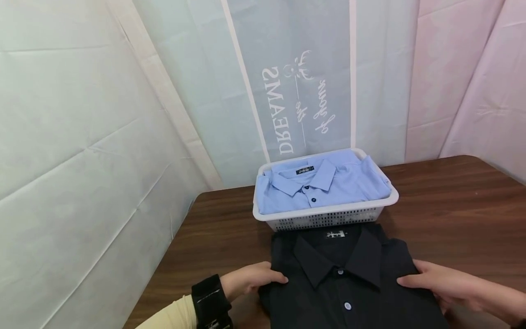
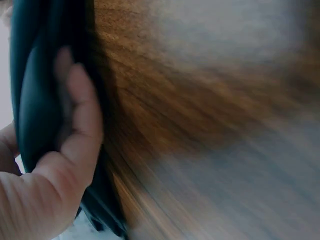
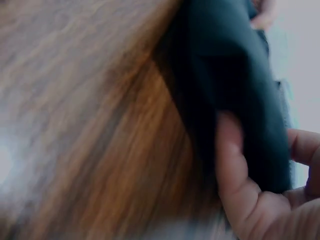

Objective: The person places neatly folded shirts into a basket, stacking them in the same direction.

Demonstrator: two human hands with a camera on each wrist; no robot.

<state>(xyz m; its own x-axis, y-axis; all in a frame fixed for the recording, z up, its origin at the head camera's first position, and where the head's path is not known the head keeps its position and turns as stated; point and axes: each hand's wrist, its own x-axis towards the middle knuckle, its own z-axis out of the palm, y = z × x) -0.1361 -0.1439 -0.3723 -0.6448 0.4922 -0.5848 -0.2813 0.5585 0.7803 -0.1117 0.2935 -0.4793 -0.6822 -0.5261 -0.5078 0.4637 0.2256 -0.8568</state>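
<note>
A folded black collared shirt (image 1: 304, 297) with pale buttons lies face up in front of the basket, its collar toward it. My left hand (image 1: 256, 277) grips the shirt's left side, thumb on top and fingers underneath. On the opposite side my right hand (image 1: 435, 283) holds the edge the same way. In the left wrist view the fingers (image 2: 85, 105) curl under the dark cloth (image 2: 37, 100). The right wrist view has the fingers (image 3: 232, 160) tucked beneath the shirt's folded layers (image 3: 225, 50). The shirt's lower end runs out of the head view.
A white plastic basket (image 1: 324, 219) with perforated sides stands just behind the black shirt. Inside it lies a folded light blue collared shirt (image 1: 349, 183). The brown wooden table (image 1: 230, 228) extends to both sides. Printed curtain fabric (image 1: 312, 27) hangs behind the table and along its left.
</note>
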